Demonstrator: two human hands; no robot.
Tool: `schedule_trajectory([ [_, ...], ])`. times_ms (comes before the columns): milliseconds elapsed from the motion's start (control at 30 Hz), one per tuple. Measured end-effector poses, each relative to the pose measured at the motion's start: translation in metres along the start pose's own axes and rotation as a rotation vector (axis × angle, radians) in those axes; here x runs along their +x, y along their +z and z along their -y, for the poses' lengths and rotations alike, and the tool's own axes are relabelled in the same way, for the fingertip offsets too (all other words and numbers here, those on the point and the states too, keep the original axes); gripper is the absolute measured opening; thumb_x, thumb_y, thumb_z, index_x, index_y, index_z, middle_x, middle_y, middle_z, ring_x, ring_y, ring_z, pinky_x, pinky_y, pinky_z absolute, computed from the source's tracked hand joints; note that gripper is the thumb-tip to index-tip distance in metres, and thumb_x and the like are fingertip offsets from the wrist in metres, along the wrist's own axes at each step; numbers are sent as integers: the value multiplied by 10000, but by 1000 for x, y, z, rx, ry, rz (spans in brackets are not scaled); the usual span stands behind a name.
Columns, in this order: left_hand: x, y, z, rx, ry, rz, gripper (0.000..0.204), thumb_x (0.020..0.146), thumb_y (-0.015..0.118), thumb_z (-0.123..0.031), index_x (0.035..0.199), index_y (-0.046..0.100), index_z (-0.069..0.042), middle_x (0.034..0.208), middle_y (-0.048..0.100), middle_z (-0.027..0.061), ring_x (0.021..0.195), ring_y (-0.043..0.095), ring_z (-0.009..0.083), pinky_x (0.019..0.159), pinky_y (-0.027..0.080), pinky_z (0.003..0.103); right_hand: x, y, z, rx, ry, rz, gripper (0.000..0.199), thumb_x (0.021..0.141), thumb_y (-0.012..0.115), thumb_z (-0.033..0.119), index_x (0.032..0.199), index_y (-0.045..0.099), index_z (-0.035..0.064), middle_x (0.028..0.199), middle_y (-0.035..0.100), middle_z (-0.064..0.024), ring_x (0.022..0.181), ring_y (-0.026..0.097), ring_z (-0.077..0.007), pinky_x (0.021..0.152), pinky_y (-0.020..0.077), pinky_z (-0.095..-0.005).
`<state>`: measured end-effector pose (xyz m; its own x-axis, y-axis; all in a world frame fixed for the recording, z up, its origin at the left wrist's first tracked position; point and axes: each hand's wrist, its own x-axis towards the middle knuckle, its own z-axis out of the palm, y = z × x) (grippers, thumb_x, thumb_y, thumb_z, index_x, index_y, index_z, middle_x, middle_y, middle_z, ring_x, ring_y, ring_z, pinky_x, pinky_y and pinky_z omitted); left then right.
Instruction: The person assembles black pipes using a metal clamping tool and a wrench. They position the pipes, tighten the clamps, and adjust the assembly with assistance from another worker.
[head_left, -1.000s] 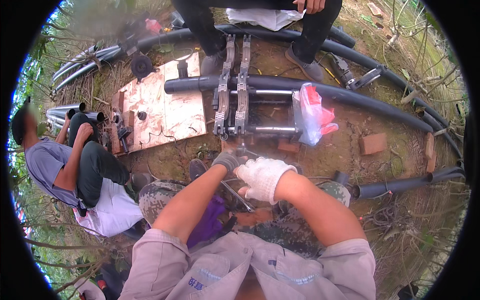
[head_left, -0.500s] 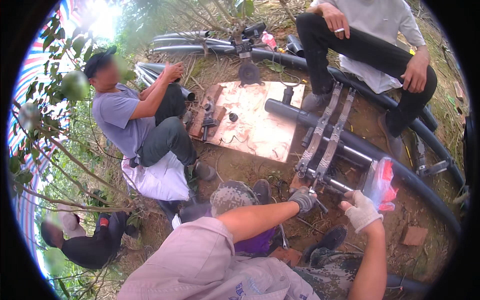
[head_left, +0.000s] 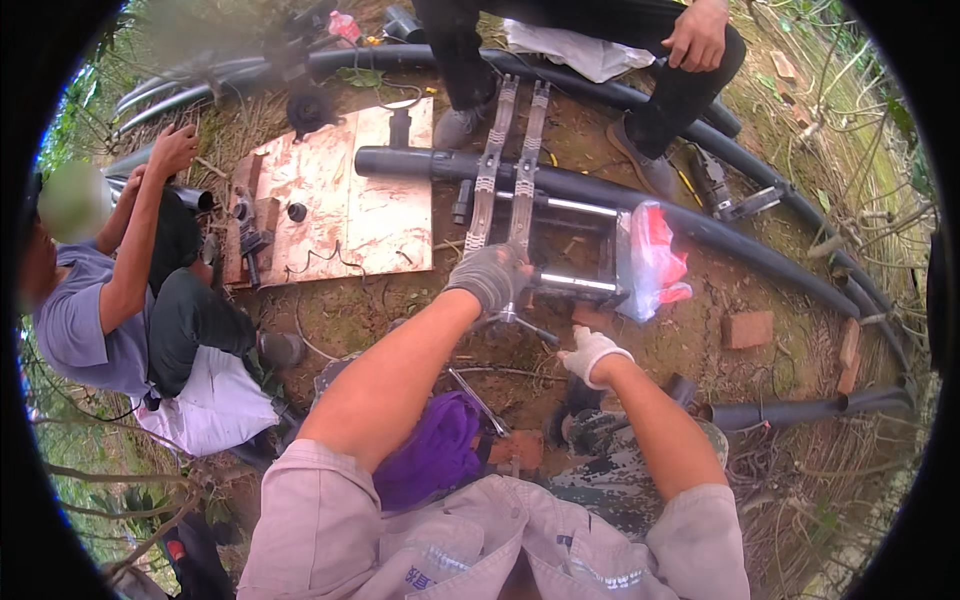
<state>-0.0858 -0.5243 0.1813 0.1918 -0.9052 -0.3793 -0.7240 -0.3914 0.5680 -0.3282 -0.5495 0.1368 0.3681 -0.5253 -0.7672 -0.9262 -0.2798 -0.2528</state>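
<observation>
Left hand shifted to clamp.

A metal clamp frame, low over the brown dirt. Has two bumpy silver bands, side by side, and shiny bars to the right. Crosses a fat black pipe. By the near end, a thin metal handle, slanting to the right.

Small dark blue printed characters stand on the front of the wearer's pale work shirt.
</observation>
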Motion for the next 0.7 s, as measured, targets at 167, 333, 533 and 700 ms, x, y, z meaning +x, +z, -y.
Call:
schedule_trajectory([
  [167, 8, -8, 20, -87, 25, 91, 293, 946, 657, -365, 1126, 681, -135, 1027, 736, 171, 1017, 703, 331, 929, 526, 425, 60, 82, 4, 995, 160, -259, 371, 999, 609, 355, 1173, 652, 30, 1037, 722, -216, 879, 696, -393, 811, 534, -452],
  [333, -3, -8, 15, 6, 79, 70, 294, 939, 677, -327, 1098, 668, -80, 947, 729, 193, 967, 711, 337, 895, 532, 420, 71, 122, 5, 687, 63, -666, 316, 954, 672, 322, 1033, 662, 16, 894, 708, -225, 847, 699, -353, 771, 533, -438],
  [533, -3, -9, 9, -56, 70, 152, 300, 918, 692, -334, 1091, 686, -88, 974, 739, 170, 963, 713, 313, 886, 540, 414, 49, 125, 53, 704, -148, -839, 324, 939, 701, 285, 1106, 636, 15, 858, 703, -224, 791, 699, -374, 736, 539, -455],
  [700, -2, -10, -3, -69, 103, 181, 327, 916, 707, -319, 1128, 664, -74, 995, 740, 162, 972, 711, 325, 882, 546, 421, 66, 122, 117, 1079, -220, -264, 271, 970, 639, 227, 1144, 618, 21, 901, 695, -237, 817, 700, -390, 738, 546, -474],
])
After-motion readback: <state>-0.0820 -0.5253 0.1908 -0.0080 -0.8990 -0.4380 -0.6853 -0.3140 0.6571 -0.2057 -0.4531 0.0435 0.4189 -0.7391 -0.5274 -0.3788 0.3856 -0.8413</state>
